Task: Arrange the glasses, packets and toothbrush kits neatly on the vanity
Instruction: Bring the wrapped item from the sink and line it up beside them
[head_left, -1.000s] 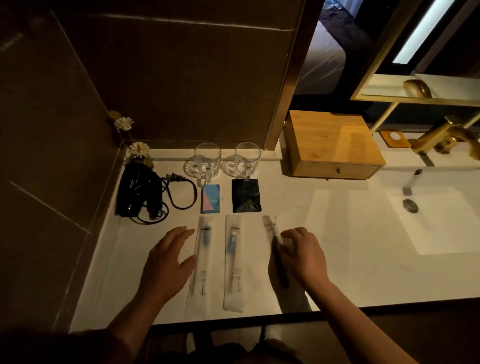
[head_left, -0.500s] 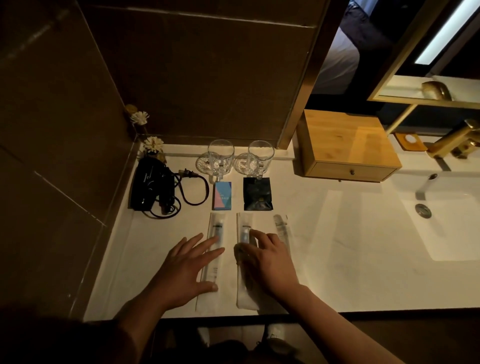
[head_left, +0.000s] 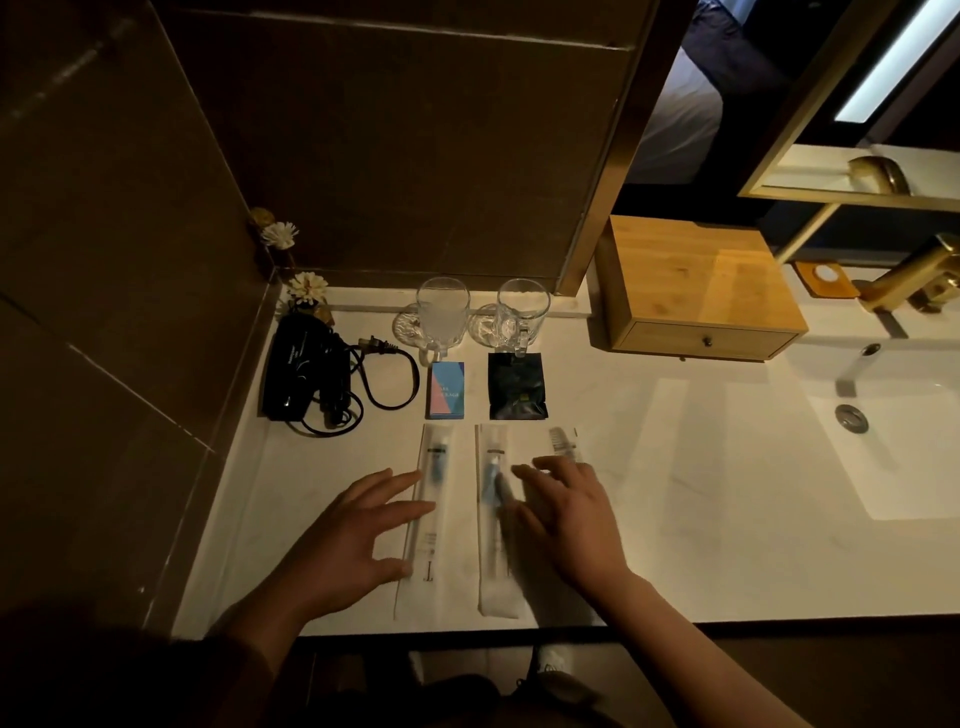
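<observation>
While flat, toothbrush kits (head_left: 430, 514) clear-sleeved, blue-tipped, parallel

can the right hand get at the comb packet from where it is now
Probably yes. The right hand lies flat with fingers spread, already over the lower part of the comb packet. Only the packet's top end shows past the fingertips, and nothing stands between them.

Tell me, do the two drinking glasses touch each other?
Apart. The head view shows the left glass and right glass with a strip of dark wall and countertop between them.
</observation>
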